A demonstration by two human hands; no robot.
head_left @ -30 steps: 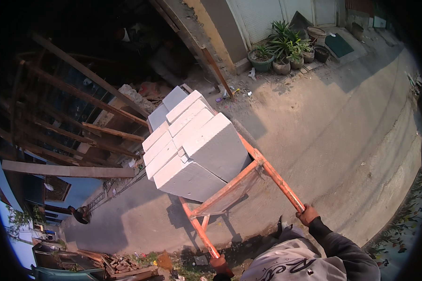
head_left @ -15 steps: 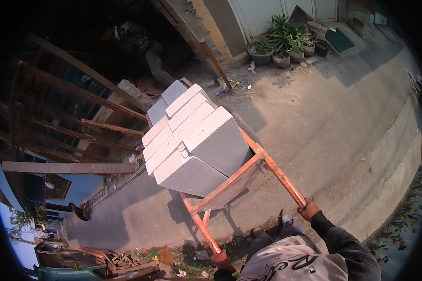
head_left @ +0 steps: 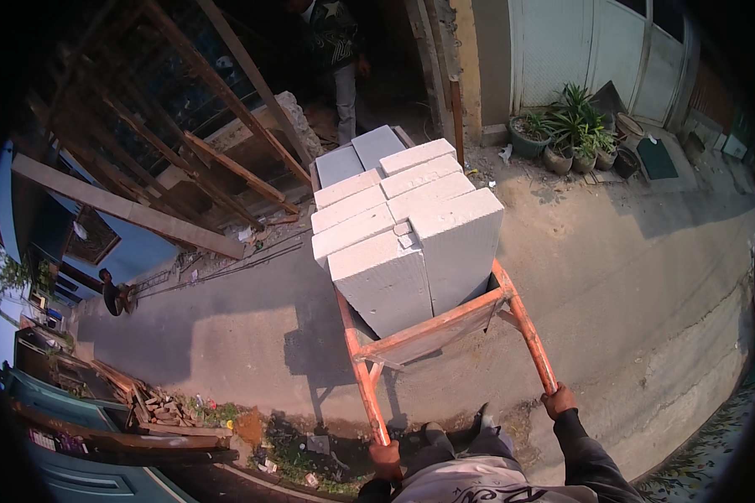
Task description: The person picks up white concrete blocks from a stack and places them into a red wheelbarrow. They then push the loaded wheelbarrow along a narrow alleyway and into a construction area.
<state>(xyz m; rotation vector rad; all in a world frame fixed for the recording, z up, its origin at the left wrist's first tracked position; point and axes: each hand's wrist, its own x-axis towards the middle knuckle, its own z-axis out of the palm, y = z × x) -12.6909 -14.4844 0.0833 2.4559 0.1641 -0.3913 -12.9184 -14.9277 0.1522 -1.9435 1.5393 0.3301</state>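
My left hand (head_left: 384, 455) is closed round the end of the left handle (head_left: 369, 394) of an orange metal pushcart. On the other side, my right hand (head_left: 559, 401) grips the end of the right handle (head_left: 528, 331). Both arms reach forward from my body. The pushcart (head_left: 432, 325) carries several large white blocks (head_left: 457, 243), packed in two rows. Small broken pieces (head_left: 404, 235) lie on top of them. Farther forward on the load are flat grey blocks (head_left: 369, 151). The cart's wheels are hidden.
Beyond the load, a person (head_left: 335, 50) stands in a dark doorway. Slanted timber beams (head_left: 226, 92) border it on the left. Potted plants (head_left: 575, 134) stand by a white door at the right. Down the lane, another person (head_left: 111, 293) is low near the wall. Wood scraps (head_left: 155, 407) lie lower left.
The view has swung, so the cart and its load point more straight ahead and sit farther right in the picture. Both hands keep their hold on the handles.
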